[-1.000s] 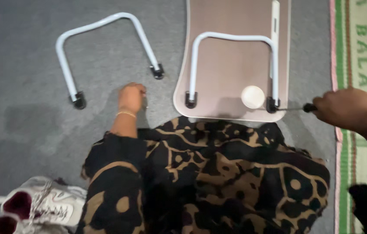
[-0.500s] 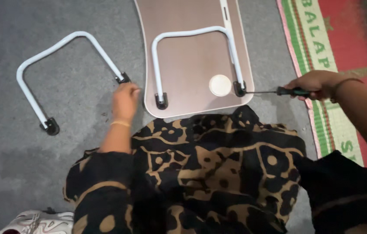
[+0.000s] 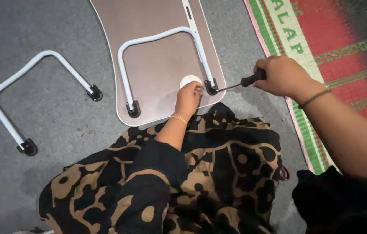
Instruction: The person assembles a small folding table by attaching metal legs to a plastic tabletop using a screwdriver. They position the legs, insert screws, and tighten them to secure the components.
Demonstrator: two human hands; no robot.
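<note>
While a loose white metal leg (image 3: 40, 93) lies by itself on the grey floor (image 3: 27, 34) at the far left, bent in a U with a black foot at each end, a brown tabletop board (image 3: 157, 65) lies flat to its right, further from the person. On that board sits a second white leg (image 3: 162, 37) of the same shape, its two black feet at the near edge of the board. Near the board's near right corner the left hand (image 3: 188, 97) rests on the surface, fingers curled together beside a small white round disc (image 3: 188, 79) and touching the right black foot (image 3: 211, 86). Right of it, the right hand (image 3: 281, 76) is clamped around the black handle of a screwdriver (image 3: 242, 82), whose thin shaft points left with its tip at that same foot. Black and tan patterned cloth (image 3: 192, 182) covers the person's lap in the near middle. At the far right a green and red woven mat (image 3: 335, 39) lies on the floor.
</note>
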